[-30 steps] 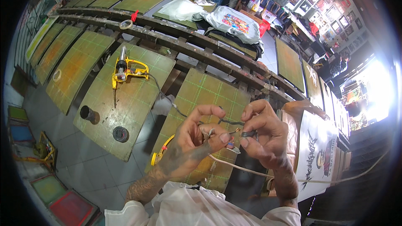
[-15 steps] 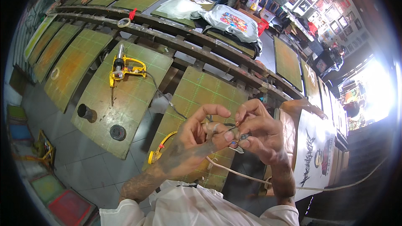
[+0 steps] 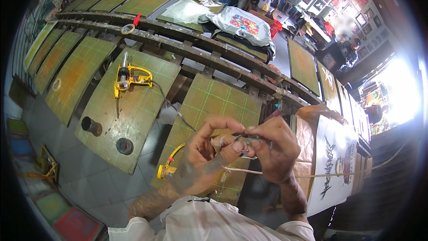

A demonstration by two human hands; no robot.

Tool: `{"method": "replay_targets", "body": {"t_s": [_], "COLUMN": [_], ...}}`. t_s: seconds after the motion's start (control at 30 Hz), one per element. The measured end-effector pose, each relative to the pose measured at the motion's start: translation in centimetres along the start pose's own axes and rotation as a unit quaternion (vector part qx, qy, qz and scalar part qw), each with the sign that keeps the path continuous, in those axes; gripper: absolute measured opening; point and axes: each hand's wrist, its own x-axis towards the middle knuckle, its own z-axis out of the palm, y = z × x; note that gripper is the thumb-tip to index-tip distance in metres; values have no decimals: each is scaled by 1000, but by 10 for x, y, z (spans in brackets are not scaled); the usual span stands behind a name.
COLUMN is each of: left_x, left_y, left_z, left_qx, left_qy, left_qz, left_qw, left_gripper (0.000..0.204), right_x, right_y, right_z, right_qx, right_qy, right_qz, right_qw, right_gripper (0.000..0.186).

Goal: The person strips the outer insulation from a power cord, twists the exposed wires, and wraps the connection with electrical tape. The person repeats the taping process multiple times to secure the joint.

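Close together, both hands meet over a green-gridded board [image 3: 227, 100]. The left hand [image 3: 213, 148] is nearly closed, thumb pressed to curled fingers around a thin dark wire [image 3: 249, 137]; the right hand [image 3: 277, 148] pinches that wire just beside it, though fingers hide most of the join. A dark cable [image 3: 171, 104] runs from the yellow heat gun [image 3: 128, 79], lying with its insides bared on the next board, to the left hand. Below, a pale cable [image 3: 321, 175] stretches rightward. A dark tube [image 3: 90, 126] and a black ring [image 3: 124, 146] sit near the gun.
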Motion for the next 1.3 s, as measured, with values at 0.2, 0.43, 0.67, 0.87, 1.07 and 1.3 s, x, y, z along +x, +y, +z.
{"method": "replay_targets", "body": {"t_s": [0.2,0.43,0.67,0.87,1.07,1.3], "left_x": [-1,-4,-10,-10,-11,-10], "left_y": [-14,-16,-18,-17,6,8], "left_z": [-1,2,3,-2,3,6], "left_qx": [39,76,232,230,277,286], "left_qy": [-8,3,27,0,-11,5], "left_qz": [45,58,127,146,70,79], "left_qw": [998,995,964,962,958,955], "left_gripper": [29,31,37,42,48,52], "right_x": [-6,8,3,13,31,39], "right_y": [0,-10,-16,-20,-26,-34], "right_z": [-1,-13,-16,-30,-42,-42], "right_qx": [59,57,-30,-53,-107,-169], "right_qy": [-7,-50,-61,-134,-168,-196], "right_qz": [-5,-65,-62,-98,-152,-184], "right_qw": [998,995,996,985,968,948], "right_gripper": [25,39,37,33,29,30]}}
